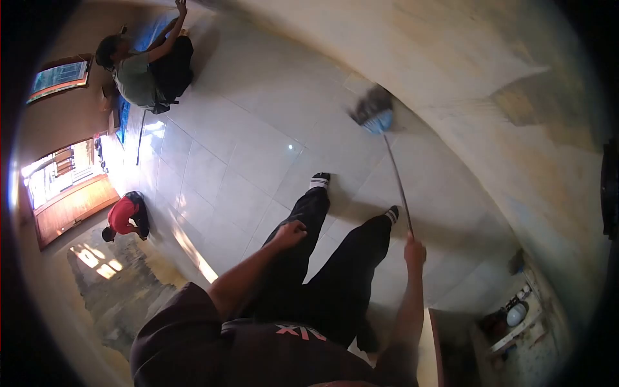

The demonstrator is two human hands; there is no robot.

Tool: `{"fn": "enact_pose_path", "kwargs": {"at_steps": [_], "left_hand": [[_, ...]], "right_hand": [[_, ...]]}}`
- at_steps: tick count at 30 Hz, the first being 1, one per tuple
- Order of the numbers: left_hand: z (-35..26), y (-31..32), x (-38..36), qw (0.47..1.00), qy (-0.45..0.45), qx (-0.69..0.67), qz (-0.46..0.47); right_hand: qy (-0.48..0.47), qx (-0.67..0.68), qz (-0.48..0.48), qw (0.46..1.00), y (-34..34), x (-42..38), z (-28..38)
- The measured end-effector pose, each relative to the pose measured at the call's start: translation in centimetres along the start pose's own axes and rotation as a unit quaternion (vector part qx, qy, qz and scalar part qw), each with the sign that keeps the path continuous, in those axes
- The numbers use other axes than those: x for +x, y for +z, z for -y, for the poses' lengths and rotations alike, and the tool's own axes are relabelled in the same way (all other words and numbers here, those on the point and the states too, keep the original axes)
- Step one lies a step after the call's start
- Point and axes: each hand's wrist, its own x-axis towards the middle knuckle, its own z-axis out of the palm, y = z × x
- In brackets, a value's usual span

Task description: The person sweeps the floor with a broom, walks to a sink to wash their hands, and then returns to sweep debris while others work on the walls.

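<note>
My right hand [415, 250] is wrapped round the end of a long thin handle [399, 184]. The handle runs forward to a broom head [376, 113], dark and blurred at the bristles with a light blue part, on the pale tiled floor [258, 142] beside the wall. Over my left thigh, my left hand [291, 235] has its fingers curled closed; whether anything small is inside is hidden. My two feet are apart on the tiles, in dark shoes and striped socks.
One person [138, 77] crouches by the wall at the upper left, arms raised. Another person in red [122, 213] bends low at the left, near an open doorway and a rough floor patch [122, 290]. A shelf with a white round object [516, 315] stands at the lower right.
</note>
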Motion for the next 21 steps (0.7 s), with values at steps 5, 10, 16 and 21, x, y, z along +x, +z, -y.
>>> {"fn": "enact_pose_path", "kwargs": {"at_steps": [5, 10, 16, 21], "left_hand": [[12.6, -8.0, 1.9, 0.997, -0.065, -0.036, -0.029], [14.6, -11.4, -1.6, 0.980, -0.172, -0.102, -0.005], [17.9, -9.5, -4.1, 0.970, -0.213, -0.115, 0.011], [18.5, -8.7, -4.9, 0.965, -0.217, -0.148, 0.023]], "right_hand": [[0.191, 0.060, -0.004, 0.980, 1.1, -11.6, -1.1], [0.162, 0.071, -0.068, 0.982, -1.8, -17.9, 6.7], [-0.027, 0.174, -0.090, 0.980, -2.3, -18.0, 21.0], [-0.235, 0.099, -0.068, 0.964, -6.4, -4.9, 39.5]]}}
